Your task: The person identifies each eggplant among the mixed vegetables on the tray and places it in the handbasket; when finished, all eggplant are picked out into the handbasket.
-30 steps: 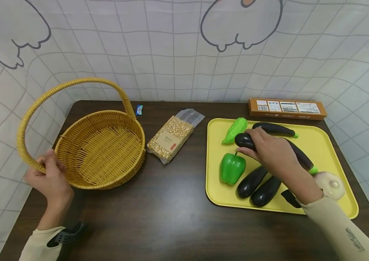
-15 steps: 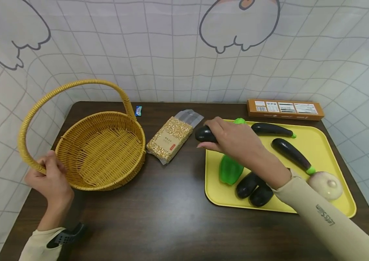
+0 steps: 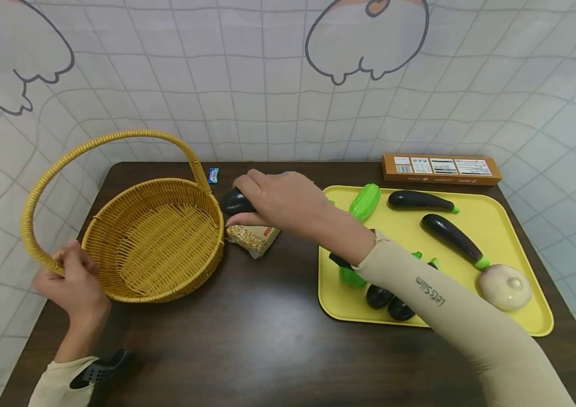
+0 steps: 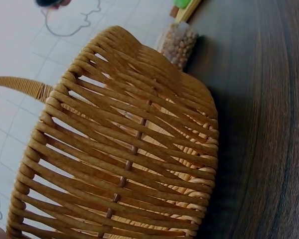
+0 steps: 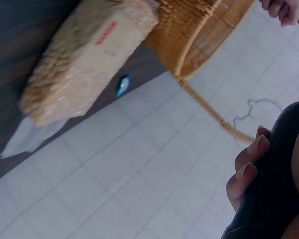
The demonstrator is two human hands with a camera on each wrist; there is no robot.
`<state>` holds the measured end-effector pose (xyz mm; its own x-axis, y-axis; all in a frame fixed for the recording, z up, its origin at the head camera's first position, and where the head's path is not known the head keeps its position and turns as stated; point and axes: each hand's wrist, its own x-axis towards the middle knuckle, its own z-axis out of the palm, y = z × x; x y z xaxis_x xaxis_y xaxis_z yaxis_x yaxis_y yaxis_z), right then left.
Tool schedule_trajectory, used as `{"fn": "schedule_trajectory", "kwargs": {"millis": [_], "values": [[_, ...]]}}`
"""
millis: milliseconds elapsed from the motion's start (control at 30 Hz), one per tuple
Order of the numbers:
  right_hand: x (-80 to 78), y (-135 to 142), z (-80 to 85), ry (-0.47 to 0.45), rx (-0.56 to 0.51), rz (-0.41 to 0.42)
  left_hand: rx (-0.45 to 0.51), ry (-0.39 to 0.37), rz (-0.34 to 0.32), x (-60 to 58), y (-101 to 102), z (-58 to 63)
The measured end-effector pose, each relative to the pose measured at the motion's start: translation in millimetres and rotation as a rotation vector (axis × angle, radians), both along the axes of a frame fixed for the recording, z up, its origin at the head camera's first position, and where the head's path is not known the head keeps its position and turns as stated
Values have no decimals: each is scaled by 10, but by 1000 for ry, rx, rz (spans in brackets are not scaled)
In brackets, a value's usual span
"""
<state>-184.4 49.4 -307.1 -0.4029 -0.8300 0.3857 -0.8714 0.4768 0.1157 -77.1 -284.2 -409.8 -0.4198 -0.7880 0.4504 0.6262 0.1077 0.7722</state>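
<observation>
At the left of the head view stands a round yellow wicker basket (image 3: 165,243) with a tall arched handle; nothing lies in it. My left hand (image 3: 75,280) grips the lower left end of that handle. In the left wrist view the basket's woven side (image 4: 124,149) fills the frame. Above the table, by the basket's right rim, my right hand (image 3: 282,203) holds a dark eggplant (image 3: 235,202). The right wrist view has fingers (image 5: 246,174) curled round the eggplant (image 5: 274,184). Beneath this hand lies a bag of corn kernels (image 3: 252,238), partly covered.
A yellow tray (image 3: 516,226) on the right bears several more eggplants (image 3: 453,240), a green bitter melon (image 3: 366,202), a green bell pepper (image 3: 353,277) and a whitish onion (image 3: 505,287). Behind it lies an orange-brown box (image 3: 440,169). A small blue packet (image 3: 213,175) lies near the back edge.
My right hand has carried the eggplant leftward from the tray, over the corn bag, to beside the basket's rim. The left hand keeps its grip on the handle.
</observation>
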Motion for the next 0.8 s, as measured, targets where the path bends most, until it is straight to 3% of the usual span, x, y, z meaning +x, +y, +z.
{"fn": "schedule_trajectory", "kwargs": {"millis": [167,400,600,767,800], "values": [[13,-447,-26,-25,80,58,-4,27,-19,-5,-110,-40],[-11,-1106,-243,1,214,67,-51,49,-115,-48,-156,-66],[-75,-1585,-356,-127,306,26,-80,65,-187,-83,-194,-53],[30,-1935,-349,-209,409,29,-78,45,-215,-59,-247,-64],[54,-1991,-354,-189,417,39,-74,42,-218,-47,-257,-64]]}}
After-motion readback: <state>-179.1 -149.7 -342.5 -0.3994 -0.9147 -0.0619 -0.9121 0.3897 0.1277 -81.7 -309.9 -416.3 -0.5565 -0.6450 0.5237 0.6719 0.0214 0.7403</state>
